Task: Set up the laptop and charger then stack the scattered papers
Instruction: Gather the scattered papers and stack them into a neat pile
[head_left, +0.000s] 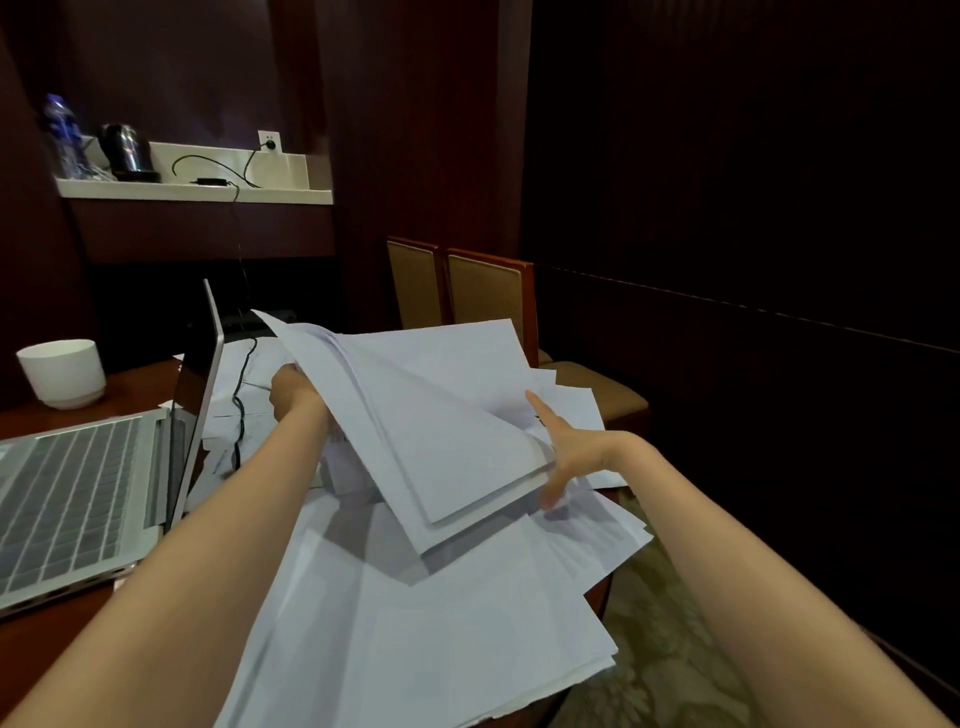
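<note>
A thick bundle of white papers (441, 415) is lifted and tilted above the table. My left hand (291, 392) grips its far left edge. My right hand (558, 457) holds the near right corner, thumb raised on top and fingers underneath. More loose white sheets (415, 623) lie spread over the table below, some hanging past its right edge. An open silver laptop (83, 493) stands at the left, its screen seen edge-on. A black charger cable (240, 400) runs from behind the laptop up to a power brick (212, 181) and a wall socket (269, 141).
A white cup (62, 371) sits on the wooden table behind the laptop. A white shelf (296, 195) on the wall carries a kettle (127, 150) and a water bottle (62, 135). Two wooden chairs (483, 296) stand beyond the table. Patterned carpet (670, 623) lies to the right.
</note>
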